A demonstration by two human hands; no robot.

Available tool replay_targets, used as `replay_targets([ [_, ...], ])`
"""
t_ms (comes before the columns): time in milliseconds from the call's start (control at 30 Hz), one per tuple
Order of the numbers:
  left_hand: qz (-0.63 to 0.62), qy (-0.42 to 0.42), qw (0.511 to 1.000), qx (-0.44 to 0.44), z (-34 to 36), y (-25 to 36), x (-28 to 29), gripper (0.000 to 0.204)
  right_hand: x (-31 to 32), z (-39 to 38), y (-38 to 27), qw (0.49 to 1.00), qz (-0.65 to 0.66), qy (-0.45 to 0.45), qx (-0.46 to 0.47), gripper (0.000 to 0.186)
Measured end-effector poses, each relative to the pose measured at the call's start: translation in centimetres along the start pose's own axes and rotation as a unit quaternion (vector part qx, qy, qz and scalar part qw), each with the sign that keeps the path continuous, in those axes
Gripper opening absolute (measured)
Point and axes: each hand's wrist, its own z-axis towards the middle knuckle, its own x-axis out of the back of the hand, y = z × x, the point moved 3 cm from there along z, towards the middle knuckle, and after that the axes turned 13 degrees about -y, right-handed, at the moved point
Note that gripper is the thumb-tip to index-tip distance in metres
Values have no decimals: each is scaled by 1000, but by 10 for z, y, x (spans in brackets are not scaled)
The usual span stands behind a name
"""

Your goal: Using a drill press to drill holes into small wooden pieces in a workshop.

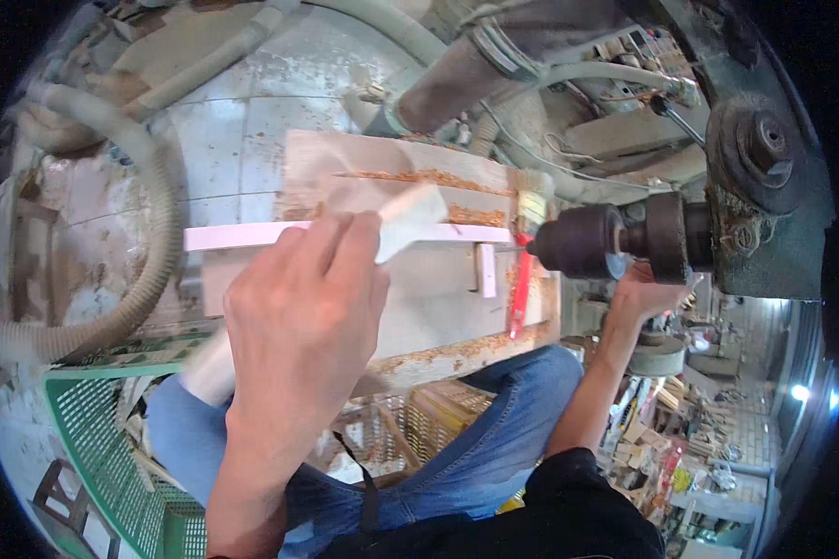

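My left hand (298,307) is closed around a pale strip of wood (415,219), smeared by motion and tilted over the work board. One end pokes out past my fingers; a pale length also shows below the hand near my knee. My right hand (645,291) is at the far side of the dark drill chuck (578,242), which hides most of its fingers. A thin bit points left from the chuck over the wooden board (438,307). On the board lie a long pale pink fence strip (252,237), a small wooden block (486,270) and a red piece (520,298).
Wood shavings (475,217) lie along the board. A green plastic crate (93,410) stands at the left, beside a ribbed hose (163,224). The machine body (764,233) rises at the right. Below the board sits a yellowish basket (419,424); wood offcuts (643,447) clutter the right.
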Motion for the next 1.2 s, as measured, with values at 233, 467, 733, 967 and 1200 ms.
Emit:
replay_targets([
  [233, -206, 82, 974, 47, 1, -16, 21, 46, -8, -5, 1, 999, -1, -49, -13, 48],
  [467, -285, 145, 946, 61, -3, -17, 28, 44, -16, -12, 11, 998, -22, -50, -40, 43],
  [733, -294, 158, 940, 77, -6, -17, 30, 42, -16, -14, 14, 996, -68, -48, -38, 41],
  [967, -311, 127, 938, 87, -6, -20, 17, 36, -18, -17, 8, 992, -89, -80, -36, 43],
  [1200, -333, 35, 940, 57, -3, -21, 17, 24, -13, -9, 21, 995, -70, -58, -42, 43],
])
